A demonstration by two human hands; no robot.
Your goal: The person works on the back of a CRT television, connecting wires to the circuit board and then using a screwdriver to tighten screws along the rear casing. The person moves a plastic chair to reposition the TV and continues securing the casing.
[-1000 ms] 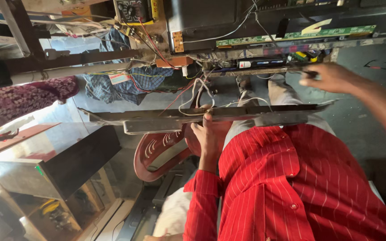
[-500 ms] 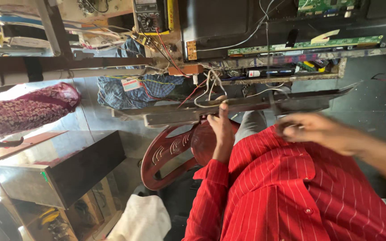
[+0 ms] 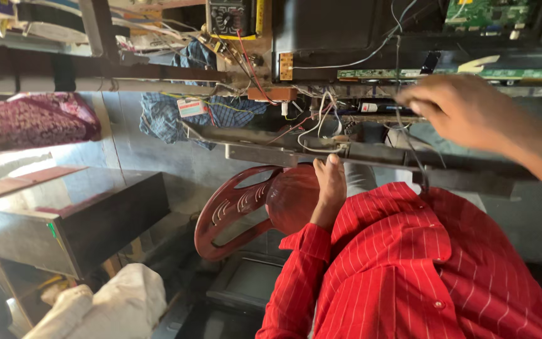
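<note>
Frame: long grey bar, axis running left to right.
Left hand: gripping the frame's near edge.
Right hand: blurred, above frame's right stretch; grip unclear.

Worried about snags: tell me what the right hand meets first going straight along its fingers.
Probably the thin dark wire hanging just ahead of the right hand, though depth is unclear.

Right hand now higher, by the wires.
</note>
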